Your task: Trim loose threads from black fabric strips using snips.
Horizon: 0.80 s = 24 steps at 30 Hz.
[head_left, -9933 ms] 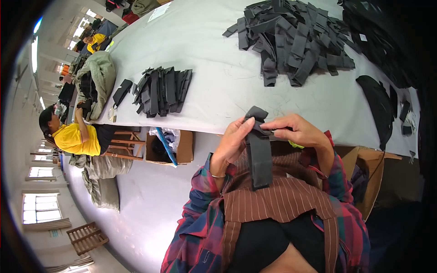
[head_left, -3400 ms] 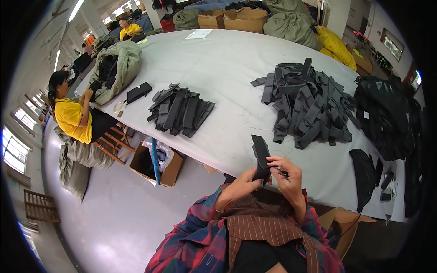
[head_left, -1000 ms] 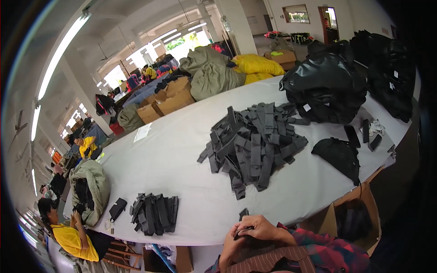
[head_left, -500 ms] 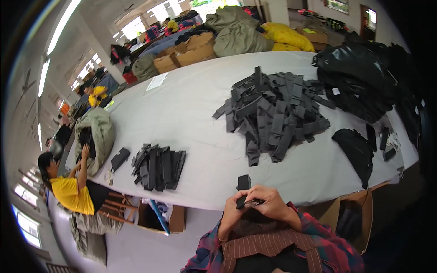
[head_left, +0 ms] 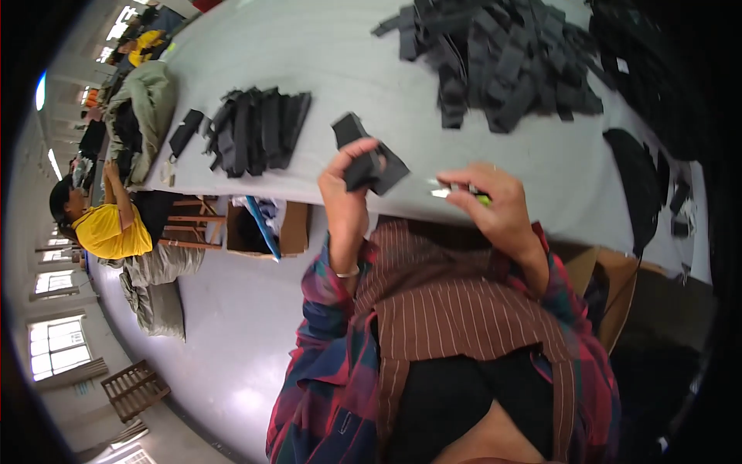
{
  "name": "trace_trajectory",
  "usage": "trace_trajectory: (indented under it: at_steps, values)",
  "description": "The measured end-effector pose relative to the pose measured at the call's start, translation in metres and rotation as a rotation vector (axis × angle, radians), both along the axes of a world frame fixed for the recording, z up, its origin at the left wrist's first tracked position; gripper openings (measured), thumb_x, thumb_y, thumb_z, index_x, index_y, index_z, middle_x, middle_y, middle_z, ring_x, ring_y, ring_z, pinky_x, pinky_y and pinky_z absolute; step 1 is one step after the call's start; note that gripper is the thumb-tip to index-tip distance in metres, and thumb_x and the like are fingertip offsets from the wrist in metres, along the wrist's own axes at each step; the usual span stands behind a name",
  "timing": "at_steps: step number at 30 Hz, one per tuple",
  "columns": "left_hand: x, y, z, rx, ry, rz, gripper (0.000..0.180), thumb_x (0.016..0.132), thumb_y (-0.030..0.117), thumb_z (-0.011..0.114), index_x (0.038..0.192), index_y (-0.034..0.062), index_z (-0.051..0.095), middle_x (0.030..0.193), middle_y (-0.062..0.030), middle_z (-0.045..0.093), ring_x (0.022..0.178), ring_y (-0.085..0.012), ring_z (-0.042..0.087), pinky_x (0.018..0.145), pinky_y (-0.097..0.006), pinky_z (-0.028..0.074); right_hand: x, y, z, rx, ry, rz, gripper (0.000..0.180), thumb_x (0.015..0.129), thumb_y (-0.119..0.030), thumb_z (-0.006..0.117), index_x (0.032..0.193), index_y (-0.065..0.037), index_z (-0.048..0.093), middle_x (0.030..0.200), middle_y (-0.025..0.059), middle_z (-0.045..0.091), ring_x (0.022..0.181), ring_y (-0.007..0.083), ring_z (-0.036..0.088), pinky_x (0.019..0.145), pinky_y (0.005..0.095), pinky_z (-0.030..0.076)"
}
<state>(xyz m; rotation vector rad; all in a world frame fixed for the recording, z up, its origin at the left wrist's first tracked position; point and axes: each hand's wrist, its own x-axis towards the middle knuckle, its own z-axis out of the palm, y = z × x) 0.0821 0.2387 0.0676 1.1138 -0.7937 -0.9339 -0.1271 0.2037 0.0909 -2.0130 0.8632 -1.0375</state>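
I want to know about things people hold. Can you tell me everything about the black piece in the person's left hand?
The black piece looks like flat, dark fabric, folded or doubled so that pointed corners stick out above and to the right. It is lifted off the grey table, near its front edge. The left hand pinches it, with fingers wrapped across its middle. Nothing else touches it. The right hand holds a small tool beside it.

open brown cardboard box (head_left: 292,229) under table edge

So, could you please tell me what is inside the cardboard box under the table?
The open cardboard box under the grey table shows a blue strip leaning in it and some pale material. Its bottom is hidden by the table edge and shadow.
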Motion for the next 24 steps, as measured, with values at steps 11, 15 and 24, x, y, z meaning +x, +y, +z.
trace_trajectory:
  at_steps: [11,15,24]
  values:
    - [-0.002,0.007,-0.01,0.041,0.079,-0.037,0.029,0.077,-0.011,0.061,0.103,0.0015,0.066,0.087,-0.0003,0.062,0.076,-0.0062,0.058,0.066,-0.017,0.046,0.013,0.003,-0.008,-0.152,0.024,-0.027,0.014,0.076,-0.013,0.07,0.089,-0.009,0.069,0.075,0.0053,0.064,0.065,0.0211,0.058,0.059,0.0298,0.044]
    - [0.0,0.013,-0.007,0.053,0.118,-0.081,0.029,0.076,-0.01,0.064,0.103,0.0011,0.066,0.087,-0.0005,0.063,0.075,-0.006,0.058,0.065,-0.016,0.045,0.015,0.004,-0.005,-0.297,0.13,-0.022,0.012,0.073,-0.021,0.071,0.083,-0.015,0.069,0.073,0.0004,0.064,0.063,0.022,0.057,0.055,0.0321,0.042]
    - [0.006,0.016,0.002,0.108,0.259,-0.313,0.027,0.077,-0.005,0.068,0.103,0.0012,0.066,0.086,-0.0012,0.064,0.073,-0.0057,0.059,0.065,-0.018,0.048,0.015,-0.005,0.0,-0.286,0.172,0.159,0.013,0.071,-0.014,0.072,0.083,-0.01,0.069,0.069,0.0028,0.061,0.063,0.0207,0.054,0.058,0.0305,0.036]
